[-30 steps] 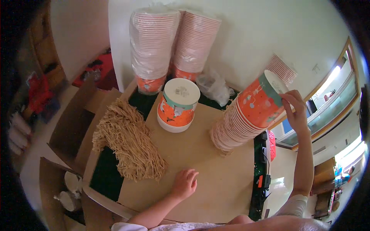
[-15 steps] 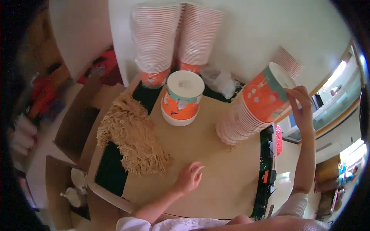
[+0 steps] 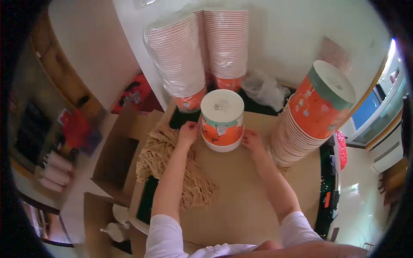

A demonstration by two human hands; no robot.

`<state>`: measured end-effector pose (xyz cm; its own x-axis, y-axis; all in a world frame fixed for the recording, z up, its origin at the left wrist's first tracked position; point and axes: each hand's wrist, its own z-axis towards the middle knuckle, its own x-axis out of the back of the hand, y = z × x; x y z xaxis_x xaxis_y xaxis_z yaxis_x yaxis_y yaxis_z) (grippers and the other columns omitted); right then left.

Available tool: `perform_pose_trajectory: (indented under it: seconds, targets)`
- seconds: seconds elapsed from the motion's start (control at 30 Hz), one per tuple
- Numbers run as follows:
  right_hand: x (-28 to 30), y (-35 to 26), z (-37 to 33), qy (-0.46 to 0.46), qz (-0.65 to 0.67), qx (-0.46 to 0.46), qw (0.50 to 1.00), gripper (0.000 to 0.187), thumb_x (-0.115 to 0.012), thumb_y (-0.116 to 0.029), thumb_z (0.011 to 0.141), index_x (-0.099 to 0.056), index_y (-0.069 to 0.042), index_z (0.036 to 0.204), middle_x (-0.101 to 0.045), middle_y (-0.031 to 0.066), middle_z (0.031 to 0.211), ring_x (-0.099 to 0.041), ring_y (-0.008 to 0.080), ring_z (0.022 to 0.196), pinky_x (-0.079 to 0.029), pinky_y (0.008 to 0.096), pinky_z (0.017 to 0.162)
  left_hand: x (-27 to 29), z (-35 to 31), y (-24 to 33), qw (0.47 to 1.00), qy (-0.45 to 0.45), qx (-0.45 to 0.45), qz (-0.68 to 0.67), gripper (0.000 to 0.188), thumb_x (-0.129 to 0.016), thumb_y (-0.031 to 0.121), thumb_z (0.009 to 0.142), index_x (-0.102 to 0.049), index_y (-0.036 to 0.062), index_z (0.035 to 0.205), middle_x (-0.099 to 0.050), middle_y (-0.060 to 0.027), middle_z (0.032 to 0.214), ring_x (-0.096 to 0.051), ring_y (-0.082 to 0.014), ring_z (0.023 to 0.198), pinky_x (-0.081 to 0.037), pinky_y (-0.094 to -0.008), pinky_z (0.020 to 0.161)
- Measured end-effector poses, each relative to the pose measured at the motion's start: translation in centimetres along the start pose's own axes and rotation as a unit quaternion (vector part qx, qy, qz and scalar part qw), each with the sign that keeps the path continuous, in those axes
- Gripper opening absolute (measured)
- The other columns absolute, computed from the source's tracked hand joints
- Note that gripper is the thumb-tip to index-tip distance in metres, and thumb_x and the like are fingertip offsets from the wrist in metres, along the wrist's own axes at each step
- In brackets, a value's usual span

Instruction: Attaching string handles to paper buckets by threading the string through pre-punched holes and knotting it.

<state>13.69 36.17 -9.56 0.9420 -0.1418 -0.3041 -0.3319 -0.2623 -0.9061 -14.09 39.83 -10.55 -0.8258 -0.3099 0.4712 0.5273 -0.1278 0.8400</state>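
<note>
An orange paper bucket (image 3: 221, 133) with a green band stands upside down on the brown board, its white base (image 3: 222, 106) facing up. My left hand (image 3: 188, 133) is at its left side, fingers curled in against the wall near the lower rim. My right hand (image 3: 253, 142) is at the right side, its bent fingers touching the rim. Both hands hold the bucket between them. To the right rises a tall stack of nested paper buckets (image 3: 307, 124), also upside down and leaning right. Tan shredded paper (image 3: 165, 150) lies beside my left forearm.
Plastic-wrapped stacks of buckets (image 3: 226, 47) stand against the wall behind. A crumpled clear plastic bag (image 3: 264, 90) lies at the back edge. Open cardboard boxes (image 3: 116, 148) sit to the left. Dark cables and a small device (image 3: 329, 200) run along the table's right edge.
My right hand has left the tall stack and come to the bucket's right side. My left hand has moved forward to its left side. The view has shifted.
</note>
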Motion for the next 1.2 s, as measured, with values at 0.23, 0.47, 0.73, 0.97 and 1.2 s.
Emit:
perform_pose_trajectory:
  seconds: [0.23, 0.47, 0.73, 0.97, 1.2]
  targets:
    - [4.0, 1.8, 4.3, -0.048, -0.133, 0.007, 0.99, 0.013, -0.059, -0.021, 0.084, -0.063, -0.009, 0.082, -0.059, 0.001, 0.071, -0.056, 0.0108, 0.062, -0.048, 0.0247, 0.055, -1.5, 1.7, 2.0, 0.988, -0.058, 0.144, 0.006, 0.022, -0.06, 0.02, 0.08, -0.063, -0.0023, 0.08, -0.064, -0.0146, 0.07, -0.063, -0.0233, 0.063, -0.049, -0.0316, 0.058]
    - [1.9, -1.2, 2.9, -0.007, -0.026, -0.018, 0.999, 0.011, -0.063, -0.016, 0.081, -0.062, -0.006, 0.084, -0.059, 0.0024, 0.07, -0.056, 0.0112, 0.058, -0.049, 0.0235, 0.053, -0.1, 2.5, 4.2, 0.956, -0.104, 0.249, -0.119, 0.016, -0.054, 0.01, 0.08, -0.062, -0.0014, 0.073, -0.057, -0.0093, 0.058, -0.053, -0.0193, 0.044, -0.04, -0.0337, 0.039]
    - [2.3, -2.5, 2.2, -0.01, -0.053, -0.057, 0.997, 0.014, -0.064, -0.018, 0.081, -0.061, -0.005, 0.086, -0.061, 0.0035, 0.073, -0.058, 0.0133, 0.061, -0.051, 0.025, 0.055, 0.7, 1.5, 5.3, 0.924, -0.178, 0.289, -0.175, 0.012, -0.056, 0.009, 0.079, -0.058, 0.0014, 0.069, -0.053, -0.0069, 0.055, -0.049, -0.0158, 0.042, -0.035, -0.028, 0.036]
    - [1.7, -3.3, 1.5, -0.029, -0.031, -0.024, 0.999, 0.016, -0.06, -0.019, 0.084, -0.059, -0.004, 0.091, -0.058, 0.0037, 0.077, -0.056, 0.0125, 0.067, -0.049, 0.0231, 0.055, 1.1, 1.1, 7.2, 0.91, -0.138, 0.32, -0.223, 0.019, -0.062, 0.013, 0.08, -0.055, 0.0003, 0.067, -0.05, -0.0031, 0.056, -0.046, -0.0128, 0.043, -0.035, -0.0268, 0.037]
    - [0.3, -6.1, 1.0, -0.044, 0.01, 0.024, 0.999, 0.019, -0.061, -0.022, 0.084, -0.059, -0.006, 0.093, -0.059, 0.0004, 0.079, -0.055, 0.009, 0.068, -0.046, 0.0208, 0.058, 3.0, 1.8, 9.3, 0.924, -0.147, 0.256, -0.243, 0.013, -0.061, 0.016, 0.081, -0.058, 0.0039, 0.08, -0.055, -0.0021, 0.065, -0.05, -0.0106, 0.05, -0.045, -0.0252, 0.044]
